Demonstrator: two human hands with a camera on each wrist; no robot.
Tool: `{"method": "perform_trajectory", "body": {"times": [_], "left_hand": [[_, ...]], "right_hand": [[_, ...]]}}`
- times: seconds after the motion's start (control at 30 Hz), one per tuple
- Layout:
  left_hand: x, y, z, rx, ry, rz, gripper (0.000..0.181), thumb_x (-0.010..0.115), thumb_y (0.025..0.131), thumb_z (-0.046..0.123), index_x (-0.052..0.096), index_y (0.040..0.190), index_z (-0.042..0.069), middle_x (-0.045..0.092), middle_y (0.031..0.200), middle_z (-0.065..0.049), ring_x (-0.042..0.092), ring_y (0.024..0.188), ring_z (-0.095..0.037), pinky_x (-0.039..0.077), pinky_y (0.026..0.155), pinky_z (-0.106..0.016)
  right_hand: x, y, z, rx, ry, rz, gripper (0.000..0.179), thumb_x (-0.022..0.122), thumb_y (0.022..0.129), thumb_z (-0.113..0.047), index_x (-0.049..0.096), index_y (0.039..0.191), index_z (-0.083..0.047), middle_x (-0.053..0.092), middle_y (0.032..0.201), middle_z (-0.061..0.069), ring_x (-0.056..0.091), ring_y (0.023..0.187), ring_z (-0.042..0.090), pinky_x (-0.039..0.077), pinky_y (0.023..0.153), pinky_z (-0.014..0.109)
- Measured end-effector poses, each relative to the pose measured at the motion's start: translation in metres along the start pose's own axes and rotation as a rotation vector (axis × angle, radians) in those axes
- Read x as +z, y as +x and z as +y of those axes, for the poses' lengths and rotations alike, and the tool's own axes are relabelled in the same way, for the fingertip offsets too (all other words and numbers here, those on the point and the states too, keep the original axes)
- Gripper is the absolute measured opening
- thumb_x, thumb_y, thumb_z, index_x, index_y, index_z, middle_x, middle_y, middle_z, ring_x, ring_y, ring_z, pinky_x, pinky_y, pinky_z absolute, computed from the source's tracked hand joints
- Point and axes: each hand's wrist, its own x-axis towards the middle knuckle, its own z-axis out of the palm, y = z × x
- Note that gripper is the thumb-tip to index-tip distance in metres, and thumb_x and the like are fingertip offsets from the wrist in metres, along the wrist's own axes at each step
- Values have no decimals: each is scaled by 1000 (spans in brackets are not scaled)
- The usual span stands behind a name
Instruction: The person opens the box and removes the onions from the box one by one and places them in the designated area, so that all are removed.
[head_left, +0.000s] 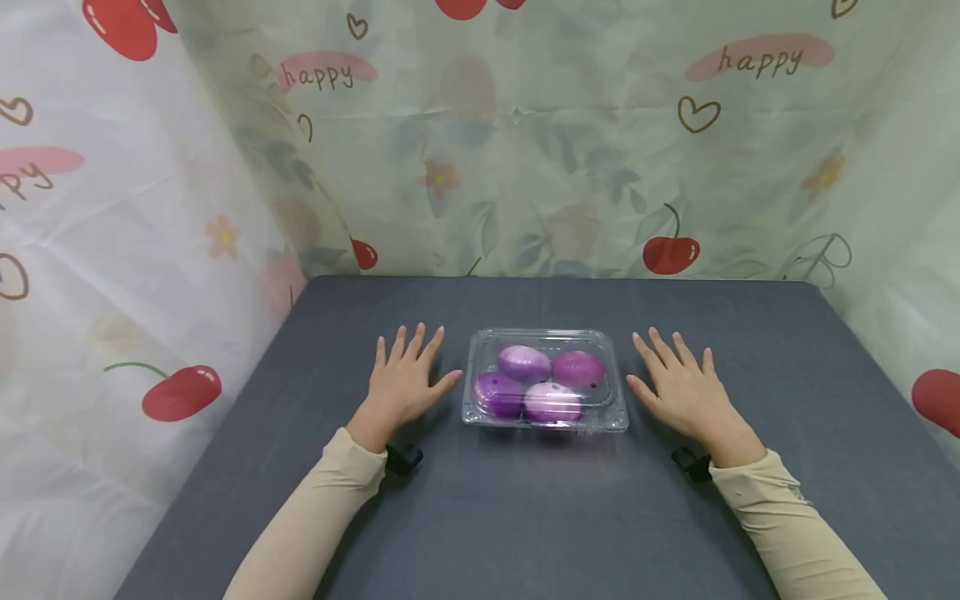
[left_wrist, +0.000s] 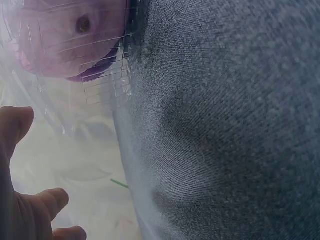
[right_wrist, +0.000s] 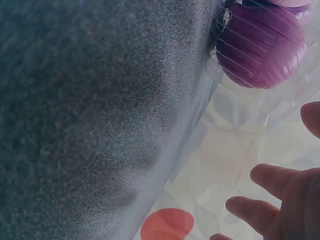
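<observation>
A clear plastic clamshell box (head_left: 545, 333) lies closed on the dark grey table, holding several shiny purple and lilac rounded pieces; their kind cannot be told. One deep purple piece (head_left: 498, 395) sits at the front left and a magenta one (head_left: 578, 369) at the back right. My left hand (head_left: 401, 383) is spread flat beside the box's left side, its thumb tip close to the wall. On the other side my right hand (head_left: 687, 396) lies likewise, palm down with fingers apart. Both hold nothing. The left wrist view shows a dark round spot on a lilac piece (left_wrist: 55, 42).
The grey table (head_left: 540, 517) has its far edge behind the box. Hanging cloth (head_left: 555, 150) printed with cherries and hearts rises behind it and along both sides. Each wrist wears a small black mount, such as the left one (head_left: 405, 459).
</observation>
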Motion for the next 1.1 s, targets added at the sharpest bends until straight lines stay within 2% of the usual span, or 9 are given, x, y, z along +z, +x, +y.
{"method": "perform_trajectory", "body": {"times": [0.17,0.33,0.43,0.57,0.67,0.73,0.83,0.93,1.1], "left_hand": [[1,-2,-1,9,1,-4,81,30,91,73,11,156,27,11,162,-11,-1,149,-34,-5,120,-59],[0,-2,0,11,-15,-33,78,37,93,67,19,155,23,21,160,-12,9,149,-36,-1,120,-60],[-6,-2,1,27,-47,-68,70,46,96,56,32,152,17,38,152,-13,29,143,-35,10,120,-60],[-17,-3,1,37,-132,-137,60,52,97,45,43,146,13,53,141,-12,50,130,-30,35,112,-56],[-28,-5,1,19,-211,-181,58,53,96,45,44,146,15,56,138,-11,55,125,-28,45,104,-51],[-37,-8,0,13,-258,-190,58,53,96,46,44,146,17,57,136,-10,57,122,-27,48,101,-51],[-52,-14,-1,15,-341,-184,57,53,97,46,43,146,18,57,136,-10,57,121,-27,48,101,-50],[-63,-20,-1,24,-443,-139,55,52,97,45,44,145,20,58,134,-10,56,122,-28,49,100,-50],[-67,-28,0,30,-635,-16,47,51,98,43,49,140,22,57,135,-4,50,129,-27,47,101,-51]], "right_hand": [[-1,-1,0,0,0,-16,70,41,100,-49,22,154,-9,22,157,23,15,142,50,6,107,78],[-2,-2,1,-4,8,-35,68,43,100,-45,23,154,-8,29,154,25,25,139,50,18,108,74],[-5,-1,1,-19,6,-60,68,48,99,-37,21,153,-6,37,148,27,38,133,48,31,106,69],[-13,0,-1,-18,-1,-95,65,52,98,-29,27,151,-4,48,140,28,51,122,45,45,96,62],[-21,0,-5,-8,7,-104,58,52,98,-28,36,148,-5,51,137,27,53,121,43,49,92,61],[-27,-1,-6,-7,23,-94,54,52,98,-27,39,147,-6,51,137,26,54,121,42,51,89,60],[-40,-4,-10,-8,57,-48,51,51,98,-28,42,145,-9,51,139,23,54,122,40,52,85,59],[-54,-6,-15,-22,84,35,50,50,99,-29,42,145,-11,51,140,21,53,123,39,52,84,59],[-66,-7,-31,-88,118,266,54,53,98,-25,38,148,-11,49,142,20,50,126,39,48,93,60]]}}
